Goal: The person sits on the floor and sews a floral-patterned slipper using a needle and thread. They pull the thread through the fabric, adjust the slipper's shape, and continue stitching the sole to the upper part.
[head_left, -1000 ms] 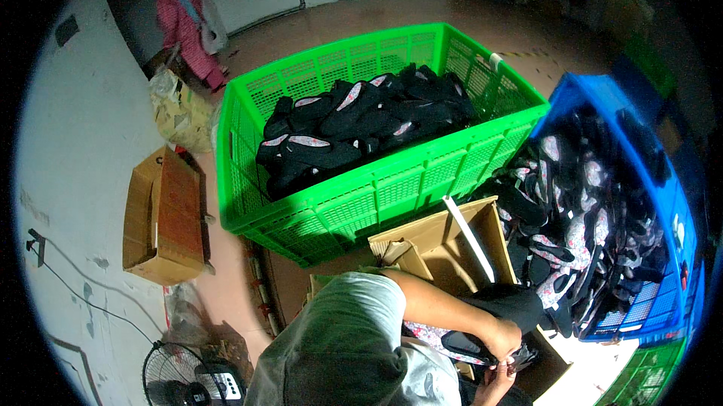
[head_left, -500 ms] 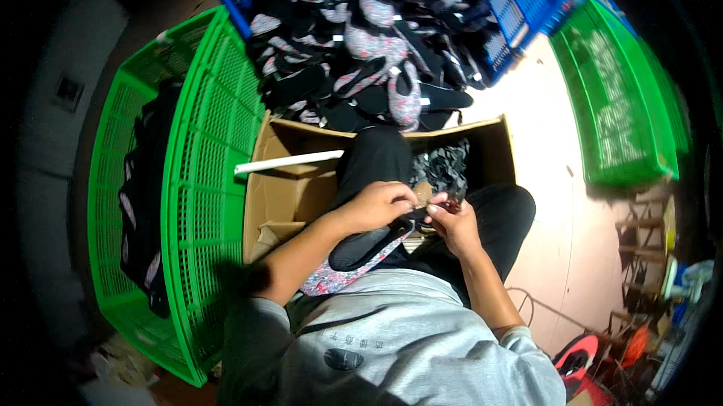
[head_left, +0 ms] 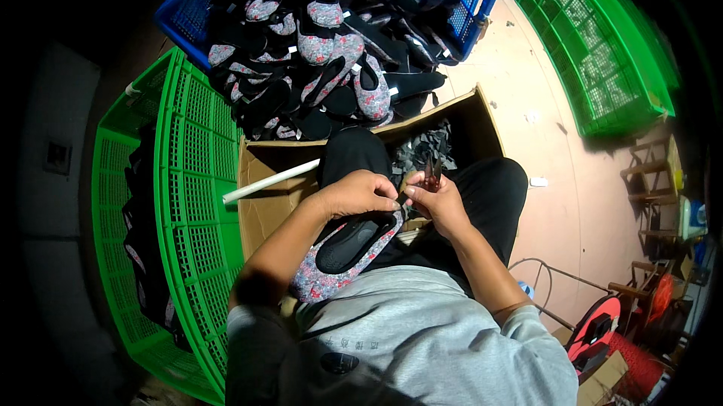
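On lap, over cardboard box (head_left: pixel 263 172): left hand (head_left: pixel 354 193) pinches floral slipper (head_left: pixel 343 251) at toe; right hand (head_left: pixel 437 199) closed on small snips (head_left: pixel 431 172). Keep slipper steady, blades clear of fingers.

A single head-worn fisheye is looking steeply down — close over the lap and the cardboard box (head_left: pixel 263 180), taking in the crates and floor (head_left: pixel 542 142) bending toward its rim.

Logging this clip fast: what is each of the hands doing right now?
Left hand: closed, gripping the heel end of the floral slipper.
Right hand: closed on small snips, blades pointing up.
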### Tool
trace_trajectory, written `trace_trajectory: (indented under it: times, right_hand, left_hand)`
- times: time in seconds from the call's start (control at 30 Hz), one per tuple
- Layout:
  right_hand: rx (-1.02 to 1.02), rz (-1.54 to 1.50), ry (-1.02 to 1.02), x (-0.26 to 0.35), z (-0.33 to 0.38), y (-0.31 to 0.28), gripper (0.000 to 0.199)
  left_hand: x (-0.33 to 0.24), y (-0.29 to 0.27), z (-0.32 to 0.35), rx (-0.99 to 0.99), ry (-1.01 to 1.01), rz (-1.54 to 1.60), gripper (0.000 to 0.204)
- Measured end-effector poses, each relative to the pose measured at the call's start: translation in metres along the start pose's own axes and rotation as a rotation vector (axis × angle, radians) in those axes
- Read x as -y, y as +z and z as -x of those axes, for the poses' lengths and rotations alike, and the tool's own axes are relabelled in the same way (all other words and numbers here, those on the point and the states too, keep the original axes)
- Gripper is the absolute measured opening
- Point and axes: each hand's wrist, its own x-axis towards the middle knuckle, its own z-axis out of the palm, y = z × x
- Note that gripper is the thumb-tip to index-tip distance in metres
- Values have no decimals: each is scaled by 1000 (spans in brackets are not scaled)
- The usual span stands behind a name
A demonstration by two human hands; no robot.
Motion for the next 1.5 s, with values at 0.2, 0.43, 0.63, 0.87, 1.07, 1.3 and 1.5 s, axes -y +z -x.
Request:
trace_trajectory:
  times: [0.2,0.43,0.63,0.87,1.07,1.3,1.5]
  right_hand:
    - [-31,-74,-11,-5,0,-3,18]
    - [39,-120,20,-11,18,-32,30]
    - [314,153,-2,-12,39,-38,42]
    - [381,165,162,-4,38,-18,27]
    - [334,245,221,5,34,-12,24]
    - [336,255,145,0,29,-6,24]
    - [333,268,120,4,26,0,21]
  left_hand:
    - [4,5,-9,-1,-104,147,15]
    - [14,6,-10,-50,-149,426,10]
    - [18,6,-13,-72,-171,521,11]
    - [21,6,-18,-131,-217,552,15]
    - [20,6,-20,-130,-223,622,16]
    - [16,7,-22,-139,-235,615,17]
    - [17,9,-21,-166,-208,609,16]
